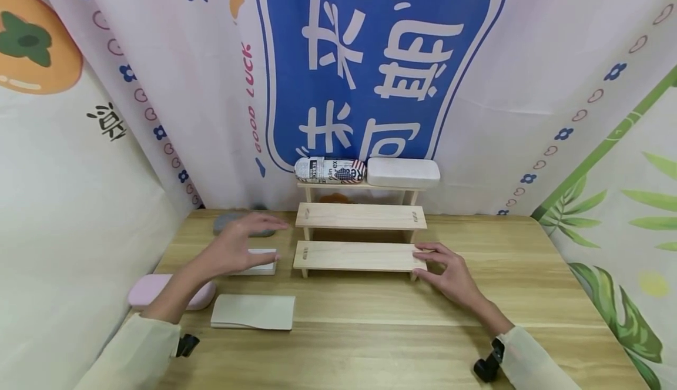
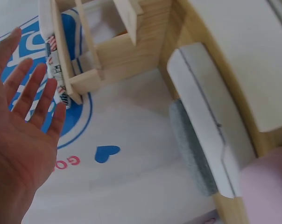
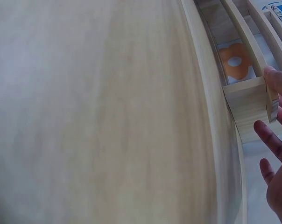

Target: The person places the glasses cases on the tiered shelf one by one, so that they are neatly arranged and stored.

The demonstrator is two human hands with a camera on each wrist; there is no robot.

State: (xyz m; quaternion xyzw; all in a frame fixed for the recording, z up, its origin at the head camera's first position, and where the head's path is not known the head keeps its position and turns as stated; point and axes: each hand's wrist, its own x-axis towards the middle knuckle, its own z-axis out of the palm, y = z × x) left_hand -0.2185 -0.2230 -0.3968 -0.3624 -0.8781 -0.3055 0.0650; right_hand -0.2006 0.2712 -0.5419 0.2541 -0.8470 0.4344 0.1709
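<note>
A three-step wooden display stand (image 1: 359, 256) stands at the middle of the table's back part. My right hand (image 1: 449, 275) holds the right end of its lowest step, thumb at the front edge and fingertips over the end; the right wrist view shows the thumb (image 3: 277, 80) against the board. My left hand (image 1: 238, 246) is held in the air left of the stand, fingers extended and nothing in them. Below it lie a white case (image 1: 264, 266), partly covered by the hand, and a grey case (image 2: 190, 144) behind that.
On the top step sit a newspaper-print case (image 1: 330, 170) and a white rounded case (image 1: 404, 172). A pink case (image 1: 198, 296) lies by the left forearm, a cream flat case (image 1: 254, 312) in front of the white one. A printed curtain (image 1: 476, 114) hangs behind the table (image 1: 370, 343).
</note>
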